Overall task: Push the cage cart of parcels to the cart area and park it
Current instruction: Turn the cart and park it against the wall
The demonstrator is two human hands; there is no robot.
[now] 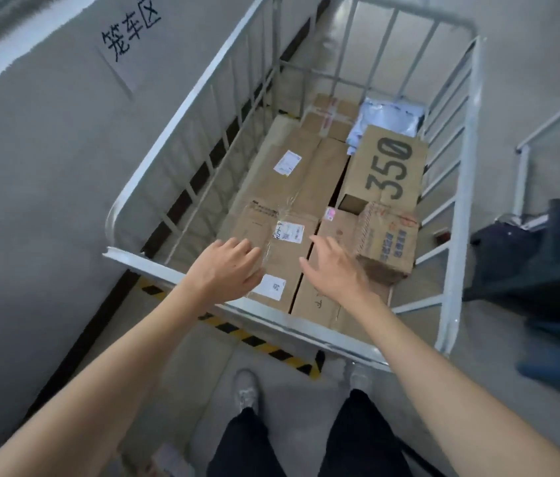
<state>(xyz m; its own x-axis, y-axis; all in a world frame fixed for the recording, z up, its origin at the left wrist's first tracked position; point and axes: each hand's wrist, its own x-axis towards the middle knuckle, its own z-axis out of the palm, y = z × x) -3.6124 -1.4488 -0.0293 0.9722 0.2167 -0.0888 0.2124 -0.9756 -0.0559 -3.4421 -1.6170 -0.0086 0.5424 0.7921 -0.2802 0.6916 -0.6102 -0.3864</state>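
Note:
A white metal cage cart [154, 266] stands in front of me, its near rail running from lower left to lower right. Inside lie several cardboard parcels, among them a box printed 350 [388, 166], a long brown box [292, 173] and a grey poly bag [388, 118]. My left hand [227, 266] and my right hand [337, 266] hover just past the near rail, above the parcels. Both have their fingers spread and hold nothing. Neither hand touches the rail.
A grey wall on the left bears a paper sign [130, 32] with black characters. Yellow-and-black hazard tape [264, 346] runs on the floor under the cart. A dark bag [547, 256] and another white frame [526, 173] stand at the right. My feet are behind the cart.

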